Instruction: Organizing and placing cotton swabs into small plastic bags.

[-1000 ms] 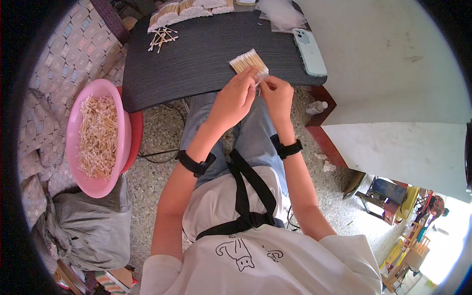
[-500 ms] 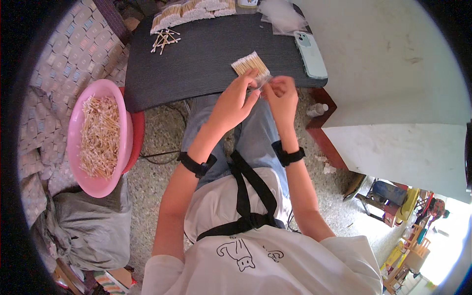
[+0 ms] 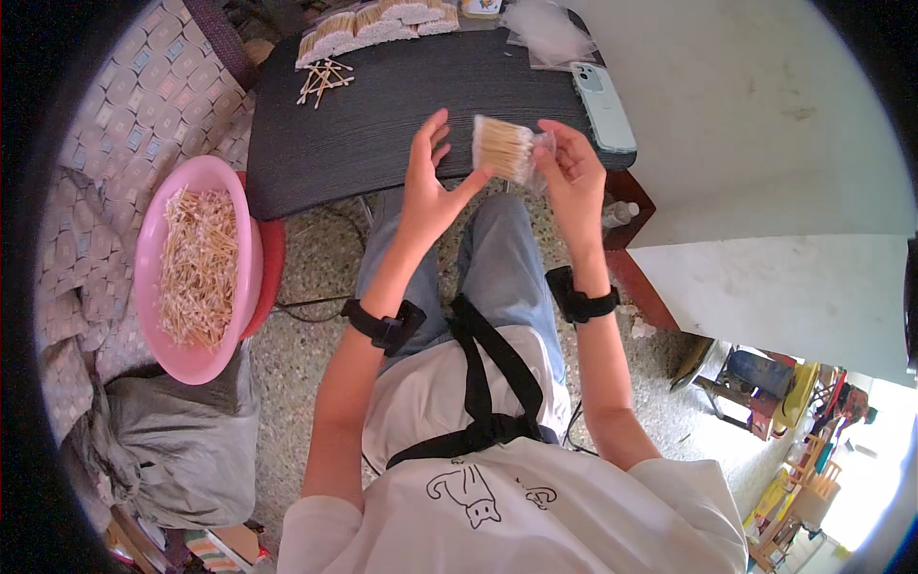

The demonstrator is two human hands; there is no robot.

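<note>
A clear plastic bag of cotton swabs (image 3: 503, 145) is lifted near the front edge of the dark table (image 3: 402, 105). My right hand (image 3: 574, 177) pinches the bag's gathered end between thumb and fingers. On the other side, my left hand (image 3: 428, 191) is spread, its thumb tip at or very near the lower edge of the bag and its fingers apart from it. The swabs lie side by side inside the bag, sticks showing in the middle.
Several packed swab bundles (image 3: 378, 21) line the table's far edge, with loose swabs (image 3: 323, 82) beside them. Empty clear bags (image 3: 550, 33) and a pale phone (image 3: 602, 107) lie at the right. A pink basin (image 3: 148, 258) full of swabs stands left. A wall (image 3: 746, 143) rises at the right.
The bag of swabs has turned and moved slightly right, held by my right hand. My left hand has opened and drawn away to the left.
</note>
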